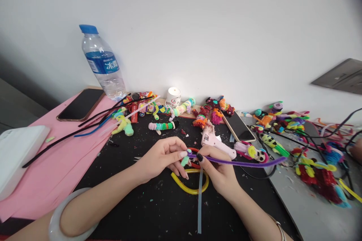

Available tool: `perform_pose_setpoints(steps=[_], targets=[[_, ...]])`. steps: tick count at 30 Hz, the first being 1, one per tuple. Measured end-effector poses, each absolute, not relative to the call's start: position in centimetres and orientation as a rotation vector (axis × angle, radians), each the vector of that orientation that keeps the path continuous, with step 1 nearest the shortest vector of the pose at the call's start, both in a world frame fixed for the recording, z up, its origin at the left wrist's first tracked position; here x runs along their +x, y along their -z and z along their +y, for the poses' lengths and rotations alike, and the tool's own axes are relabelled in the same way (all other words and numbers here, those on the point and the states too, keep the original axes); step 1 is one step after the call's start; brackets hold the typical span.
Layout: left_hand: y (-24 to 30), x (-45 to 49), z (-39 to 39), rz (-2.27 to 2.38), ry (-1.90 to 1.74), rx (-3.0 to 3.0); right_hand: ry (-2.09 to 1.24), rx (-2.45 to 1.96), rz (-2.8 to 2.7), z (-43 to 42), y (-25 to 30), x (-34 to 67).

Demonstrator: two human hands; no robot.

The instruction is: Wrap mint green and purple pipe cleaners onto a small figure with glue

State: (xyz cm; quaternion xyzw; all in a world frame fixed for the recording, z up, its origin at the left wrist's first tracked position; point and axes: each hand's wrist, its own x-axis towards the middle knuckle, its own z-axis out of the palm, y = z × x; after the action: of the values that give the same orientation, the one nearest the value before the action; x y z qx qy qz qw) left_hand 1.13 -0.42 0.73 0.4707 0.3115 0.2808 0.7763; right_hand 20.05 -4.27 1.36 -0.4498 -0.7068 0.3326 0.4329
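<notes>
My left hand pinches a small green and purple pipe-cleaner figure between thumb and fingers. A long purple pipe cleaner runs from that figure to the right, and my right hand is closed on it close to the figure. Beneath my hands lie scissors with yellow and red handles, partly covered; only their pointed tip shows past my left wrist. A clear glue stick lies below my right hand. Just behind my right hand rests a pale pink glue gun.
At the back left stands a water bottle, with a dark phone and a white box nearby on pink paper. Along the wall are a paper cup, another phone and several pipe-cleaner figures. Another person's hand shows at right.
</notes>
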Motion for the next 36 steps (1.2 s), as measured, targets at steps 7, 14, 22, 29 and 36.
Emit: perform_pose_setpoints(steps=[7, 14, 22, 29, 36], targets=[[-0.63, 1.21, -0.43, 0.699, -0.613, 0.988, -0.801, -1.124, -1.764, -4.17, -1.43, 19.98], [-0.79, 1.38, -0.32, 0.784, -0.637, 1.012, -0.651, -1.079, -1.905, -4.32, -1.28, 20.19], [-0.71, 1.12, -0.31, 0.713, -0.626, 0.996, -0.671, -1.078, -1.869, -4.33, -1.24, 20.21], [-0.49, 1.05, -0.38, 0.648, -0.592, 0.957, -0.696, -1.070, -1.831, -4.02, -1.38, 20.07], [-0.31, 0.94, -0.49, 0.579, -0.497, 0.866, -0.787, -1.106, -1.790, -4.21, -1.01, 20.04]])
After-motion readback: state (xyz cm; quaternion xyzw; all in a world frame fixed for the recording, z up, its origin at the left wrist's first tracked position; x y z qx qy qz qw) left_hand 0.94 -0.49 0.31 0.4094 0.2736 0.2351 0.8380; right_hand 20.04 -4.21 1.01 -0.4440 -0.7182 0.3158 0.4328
